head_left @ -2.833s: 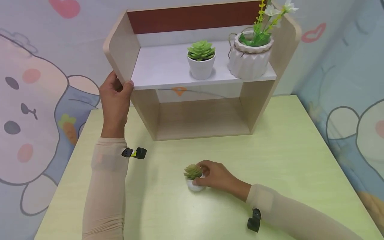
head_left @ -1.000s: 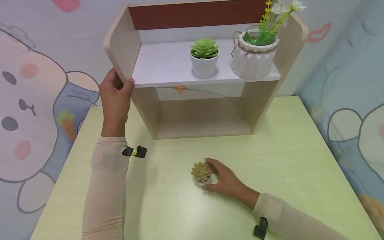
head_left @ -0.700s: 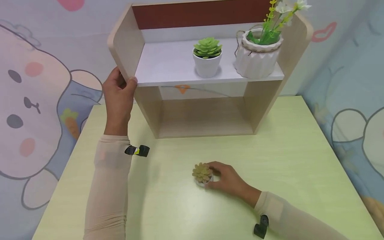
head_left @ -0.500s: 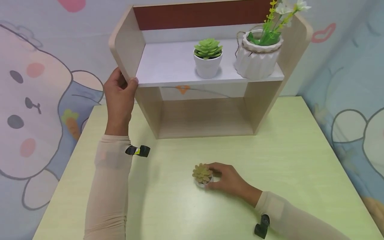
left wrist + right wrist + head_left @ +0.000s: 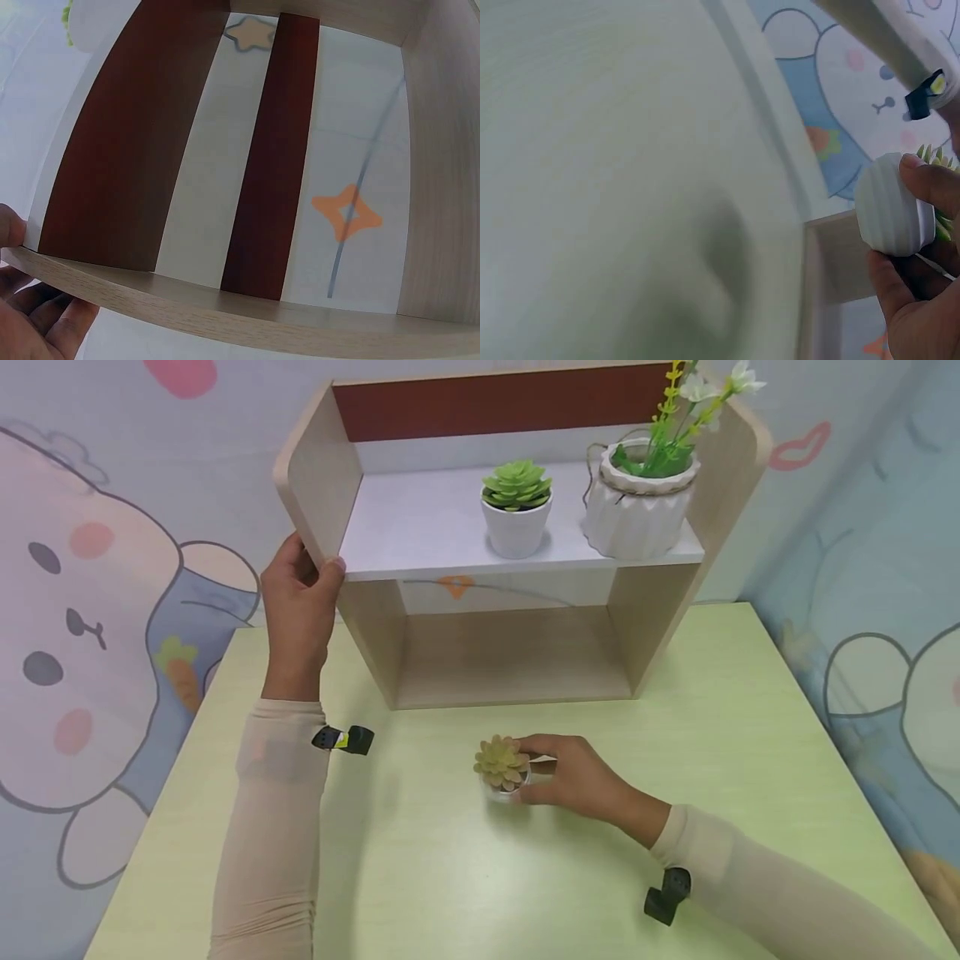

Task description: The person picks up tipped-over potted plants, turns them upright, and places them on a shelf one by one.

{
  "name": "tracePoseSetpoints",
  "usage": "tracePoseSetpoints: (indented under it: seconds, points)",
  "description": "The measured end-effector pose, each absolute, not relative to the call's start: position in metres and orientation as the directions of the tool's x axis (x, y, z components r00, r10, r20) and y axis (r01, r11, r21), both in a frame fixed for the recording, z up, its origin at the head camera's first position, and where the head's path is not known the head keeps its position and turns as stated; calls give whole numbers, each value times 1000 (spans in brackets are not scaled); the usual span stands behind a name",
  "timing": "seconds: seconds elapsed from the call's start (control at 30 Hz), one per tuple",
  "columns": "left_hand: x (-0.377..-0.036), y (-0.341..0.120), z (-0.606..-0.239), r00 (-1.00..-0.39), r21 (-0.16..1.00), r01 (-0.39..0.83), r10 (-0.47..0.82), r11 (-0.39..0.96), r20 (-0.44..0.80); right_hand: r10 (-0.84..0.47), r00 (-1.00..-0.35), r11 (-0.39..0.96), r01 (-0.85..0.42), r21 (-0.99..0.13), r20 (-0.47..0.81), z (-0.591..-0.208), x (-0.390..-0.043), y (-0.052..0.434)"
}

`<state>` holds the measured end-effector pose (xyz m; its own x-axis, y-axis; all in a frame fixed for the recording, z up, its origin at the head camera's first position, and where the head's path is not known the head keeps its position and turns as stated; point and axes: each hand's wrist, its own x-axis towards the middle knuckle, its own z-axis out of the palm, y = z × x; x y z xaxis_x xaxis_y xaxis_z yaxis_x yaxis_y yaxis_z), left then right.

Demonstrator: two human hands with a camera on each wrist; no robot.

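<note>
The right hand (image 5: 573, 781) curls its grip around a small potted succulent (image 5: 501, 767), apparently just lifting it off the green bench (image 5: 720, 727); the left hand (image 5: 298, 602) clasps the side panel of the wooden shelf unit (image 5: 318, 493) beyond. The next move likely calls for carrying the pot up and forward, clear of the shelf edge and the two plants already there.

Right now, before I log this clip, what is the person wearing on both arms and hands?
Both hands are bare. The left arm and right arm each wear a thin, close-fitting pale peach sleeve ending at the wrist. The left wrist camera is a small black unit with a yellow-and-white mark; the right wrist camera is plain black. No gloves, rings or cables show.
</note>
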<state>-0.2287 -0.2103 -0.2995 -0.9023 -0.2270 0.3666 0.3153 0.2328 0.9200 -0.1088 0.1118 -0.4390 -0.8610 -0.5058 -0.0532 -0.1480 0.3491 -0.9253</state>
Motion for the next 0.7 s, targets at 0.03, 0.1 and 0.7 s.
tracePoseSetpoints:
  seconds: [0.03, 0.1, 0.7]
  points:
    - [-229, -211, -299, -903, 921, 314, -226, 232, 365, -505, -861, 345, -139, -928, -58, -432, -111, 111]
    - [-229, -211, -299, -903, 919, 318, -222, 231, 369, -495, -866, 345, -122, -930, -70, -417, -115, 109]
    - [-231, -216, -300, -907, 924, 307, -226, 227, 356, -434, -900, 363, -215, -907, 39, -298, -160, 79]
